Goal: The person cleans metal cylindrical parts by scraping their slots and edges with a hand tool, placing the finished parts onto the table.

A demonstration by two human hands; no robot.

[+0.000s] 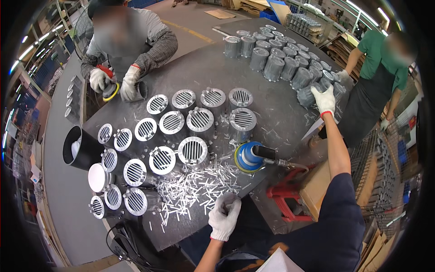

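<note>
My right hand (323, 100), in a white glove, reaches far to the right. Its fingers are on a dull grey metal cylinder (306, 97) at the near edge of a dense cluster of similar cylinders (290, 68). Part of that grip is hidden. My left hand (224, 217), also gloved, rests at the table's near edge with fingers curled in and nothing visible in them. Just beyond it lies a heap of thin metal slivers (195, 190). Several cylinders with shiny slotted round tops (192, 151) stand past the heap. A blue round hand sander (248, 156) lies to their right.
Across the dark table (190, 72), a co-worker (129, 45) handles a yellow-rimmed sander (111, 92) and a cylinder. Another person in green (378, 59) stands at the right. A black bin (77, 147) stands at left, a red stool (285, 199) below the table's right edge.
</note>
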